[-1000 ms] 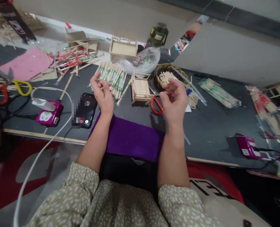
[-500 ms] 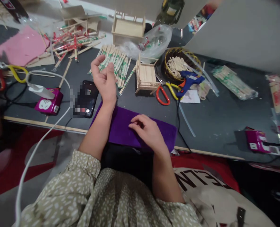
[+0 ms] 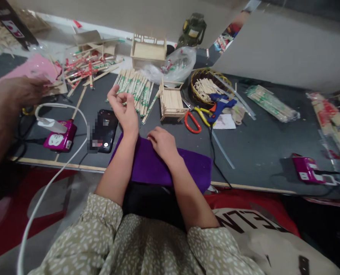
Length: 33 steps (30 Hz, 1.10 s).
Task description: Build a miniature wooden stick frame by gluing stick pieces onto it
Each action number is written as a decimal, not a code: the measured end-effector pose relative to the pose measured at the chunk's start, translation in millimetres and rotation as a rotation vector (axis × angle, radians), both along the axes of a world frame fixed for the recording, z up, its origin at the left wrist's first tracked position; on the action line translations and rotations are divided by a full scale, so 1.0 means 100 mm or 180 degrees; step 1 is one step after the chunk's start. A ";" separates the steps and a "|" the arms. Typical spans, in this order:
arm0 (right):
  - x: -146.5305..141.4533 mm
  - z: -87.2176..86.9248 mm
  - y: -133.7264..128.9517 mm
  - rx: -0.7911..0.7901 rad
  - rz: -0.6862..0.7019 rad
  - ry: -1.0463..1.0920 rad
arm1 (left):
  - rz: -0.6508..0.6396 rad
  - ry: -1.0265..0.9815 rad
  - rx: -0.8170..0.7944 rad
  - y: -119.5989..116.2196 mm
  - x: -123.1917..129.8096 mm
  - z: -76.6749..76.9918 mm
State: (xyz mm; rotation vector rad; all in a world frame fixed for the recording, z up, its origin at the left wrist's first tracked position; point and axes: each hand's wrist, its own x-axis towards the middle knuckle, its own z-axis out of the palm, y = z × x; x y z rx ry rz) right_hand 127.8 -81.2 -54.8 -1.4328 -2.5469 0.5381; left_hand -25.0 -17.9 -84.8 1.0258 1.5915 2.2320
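Observation:
My left hand is raised above the table, palm turned up. Its fingers curl loosely, the thumb stands apart, and nothing is in it. The forearm rests across the left end of a purple cloth. Close to this hand are a black phone and a spread of paper-wrapped chopsticks. My right hand is over the far edge of the cloth, back up, with loosely bent fingers and no object visible in it. Just beyond it stands a small wooden stick-built bed model.
Right of the model lie scissors, a blue glue gun and a basket of sticks. A co-worker's hand reaches in at left over pink paper. A white cable crosses a purple power socket.
My right hand has moved up and left toward the cloth's far edge. My left hand keeps its pose. A co-worker's arm has come in from the left. The view has shifted slightly.

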 end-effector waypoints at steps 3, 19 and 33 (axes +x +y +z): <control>-0.08 -0.05 0.00 0.0105 0.0082 -0.0167 | 0.0061 0.0110 0.0061 0.00 0.01 -0.02; 1.31 0.81 0.30 0.1942 -0.2101 0.2885 | -0.0092 0.1455 0.0439 -0.38 0.41 0.32; 0.15 1.14 2.70 0.1088 -0.1338 0.0775 | -0.0076 0.1397 0.0176 -0.34 0.46 0.24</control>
